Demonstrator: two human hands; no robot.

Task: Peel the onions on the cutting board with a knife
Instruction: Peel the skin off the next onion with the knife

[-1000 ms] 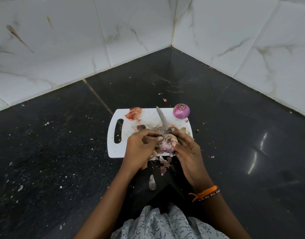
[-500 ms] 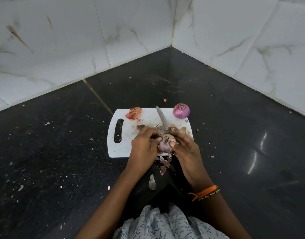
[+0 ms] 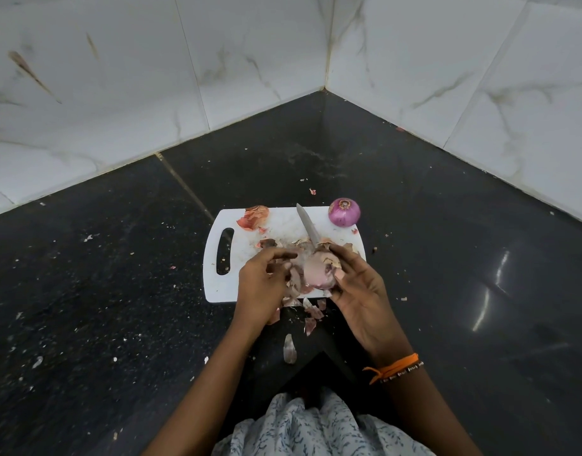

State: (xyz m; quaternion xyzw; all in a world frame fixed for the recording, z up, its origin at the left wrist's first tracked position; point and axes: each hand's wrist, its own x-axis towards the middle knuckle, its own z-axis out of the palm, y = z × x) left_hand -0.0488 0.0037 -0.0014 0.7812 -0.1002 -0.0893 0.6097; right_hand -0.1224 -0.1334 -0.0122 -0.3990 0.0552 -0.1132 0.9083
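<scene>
Onion (image 3: 317, 273) in my hands, partly peeled, pale pink, held over the near edge of the cutting board (image 3: 247, 284). My right hand (image 3: 358, 287) grips it from the right side, fingers curled round it. My left hand (image 3: 261, 284) pinches loose skin on the onion's left side, fingers bent. Knife (image 3: 306, 225) blade sticks out beyond the onion, pointing toward the board's far edge; its handle is hidden, cannot tell which hand has it. Second onion (image 3: 344, 212), purple, peeled, sits at the board's far right corner. Skin pile (image 3: 254, 218) near the board's far left, by the handle slot. More skin scraps (image 3: 311, 319) on the black floor (image 3: 102, 291) just off the board's near edge. Orange wristband (image 3: 393, 368) on my right wrist. White marble walls (image 3: 118, 77) well behind the board.
</scene>
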